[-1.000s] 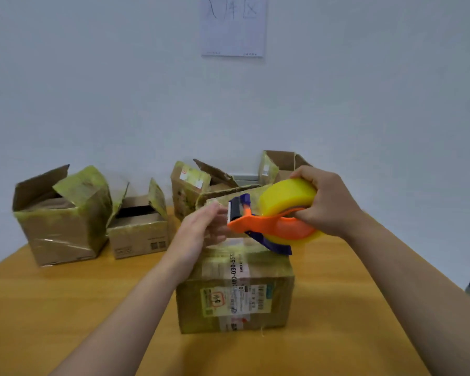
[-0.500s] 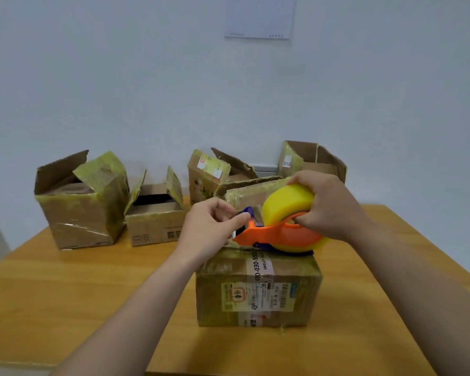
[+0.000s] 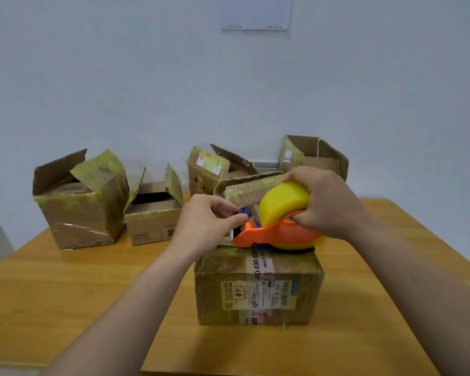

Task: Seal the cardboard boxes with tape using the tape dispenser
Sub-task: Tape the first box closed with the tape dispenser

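Observation:
A cardboard box [image 3: 258,291] with a shipping label stands in the middle of the wooden table [image 3: 65,289]. One taped flap [image 3: 253,187] rises at its far edge. My right hand [image 3: 326,204] grips the orange tape dispenser [image 3: 280,236] with its yellow tape roll [image 3: 282,203], held just above the box's top. My left hand [image 3: 209,223] pinches at the dispenser's front end, thumb and forefinger together by the blue blade part; whether tape is between them is hidden.
Several open cardboard boxes stand along the back by the white wall: a large one [image 3: 79,202] at the left, a small one [image 3: 154,215], another [image 3: 209,169] and one at the right [image 3: 314,156]. A sheet of paper [image 3: 255,12] hangs on the wall.
The dispenser has come down close to the box top. My left hand went from open fingers beside the dispenser's front to a pinch at it. The view has tilted and shifted.

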Motion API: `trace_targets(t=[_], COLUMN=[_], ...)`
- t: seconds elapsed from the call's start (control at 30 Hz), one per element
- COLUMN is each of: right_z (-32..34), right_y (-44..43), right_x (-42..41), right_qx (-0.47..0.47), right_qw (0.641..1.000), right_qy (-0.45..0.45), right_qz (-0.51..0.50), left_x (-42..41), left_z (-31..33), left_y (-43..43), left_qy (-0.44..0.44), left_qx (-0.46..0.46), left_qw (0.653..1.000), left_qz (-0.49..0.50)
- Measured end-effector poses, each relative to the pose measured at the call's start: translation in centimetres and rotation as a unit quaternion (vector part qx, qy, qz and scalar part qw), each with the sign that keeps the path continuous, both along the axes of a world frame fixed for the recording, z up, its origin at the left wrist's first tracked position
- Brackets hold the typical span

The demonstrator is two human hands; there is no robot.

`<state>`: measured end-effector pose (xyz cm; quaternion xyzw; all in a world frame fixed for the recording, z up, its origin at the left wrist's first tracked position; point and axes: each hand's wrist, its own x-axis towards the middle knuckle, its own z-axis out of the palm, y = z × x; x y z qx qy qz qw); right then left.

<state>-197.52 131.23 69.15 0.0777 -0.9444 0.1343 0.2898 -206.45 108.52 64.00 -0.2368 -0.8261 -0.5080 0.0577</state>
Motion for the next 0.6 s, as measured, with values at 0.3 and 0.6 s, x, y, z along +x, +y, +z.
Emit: trace_targets(t=[0.3,0.6], right_z=[0.2,0.8], right_y=[-1.0,-1.8], right_x=[-0.1,-0.3], right_qx=[0.03,0.046], right_qw=[0.999,0.999], right_qy=[0.012,-0.026], right_qz=[0.003,0.01], left_x=[0.4,0.6], left_z=[0.5,1.4], left_y=[-0.3,-0.8], left_qy=[-0.036,-0.178], left_qx=[-0.012,0.036], left_qw=[0.999,0.983], left_qz=[0.013,-0.016])
